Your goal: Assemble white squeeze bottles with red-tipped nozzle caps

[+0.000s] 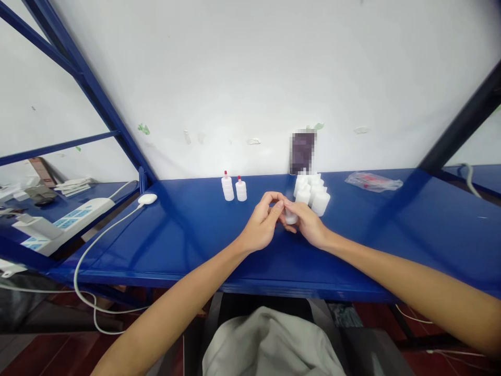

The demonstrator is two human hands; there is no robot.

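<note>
Both hands meet over the blue tabletop around one small white plastic bottle [290,217], whose lower part shows between the fingers. My left hand [266,219] has its thumb and fingers closed at the bottle's upper end, which they hide. My right hand [309,223] wraps the bottle from the other side. Just beyond my right hand, several white bottles [311,193] stand in a cluster, with no red tips showing. Left of my hands stand two white bottles with red tips, a taller-looking one [227,188] and a shorter one [241,190].
A clear plastic bag [373,181] with red pieces lies at the back right. A dark blurred panel [302,151] leans on the wall. At the left, a white charger puck [147,199] trails its cable over the table edge, near a power strip [72,224].
</note>
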